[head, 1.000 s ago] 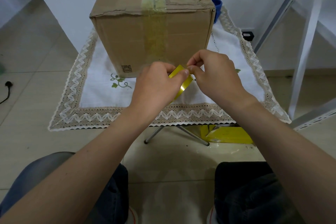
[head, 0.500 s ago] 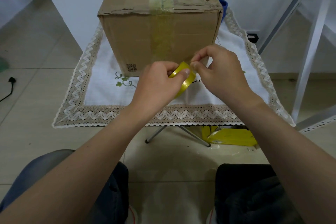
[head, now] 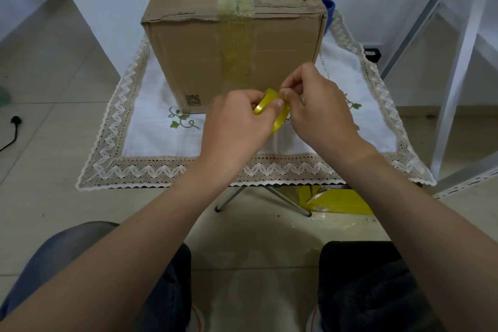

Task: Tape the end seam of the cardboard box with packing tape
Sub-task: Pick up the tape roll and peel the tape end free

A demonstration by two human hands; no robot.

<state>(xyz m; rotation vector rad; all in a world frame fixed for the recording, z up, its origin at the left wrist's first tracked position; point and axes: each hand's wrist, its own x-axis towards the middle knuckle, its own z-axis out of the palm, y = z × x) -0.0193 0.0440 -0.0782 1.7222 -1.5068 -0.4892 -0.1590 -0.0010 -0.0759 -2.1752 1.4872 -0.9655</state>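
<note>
A brown cardboard box (head: 194, 56) stands on a small table covered by a white lace-edged cloth (head: 151, 140). A strip of yellowish clear tape (head: 235, 43) runs along the box's top seam and down its near face. Just in front of the box's lower edge, my left hand (head: 237, 127) grips a yellow roll of packing tape (head: 269, 109). My right hand (head: 318, 110) pinches at the roll's top edge with thumb and forefinger. Most of the roll is hidden by my fingers.
A blue container (head: 329, 8) peeks out behind the box's right corner. A white metal shelf frame (head: 458, 67) stands at the right. Yellow packaging (head: 339, 201) lies on the floor under the table. A black plug and cord (head: 14, 127) lie at the left. My knees are at the bottom.
Both hands with the roll have stayed together in front of the box, shifting slightly up and right in view. The right fingers keep picking at the roll's edge.
</note>
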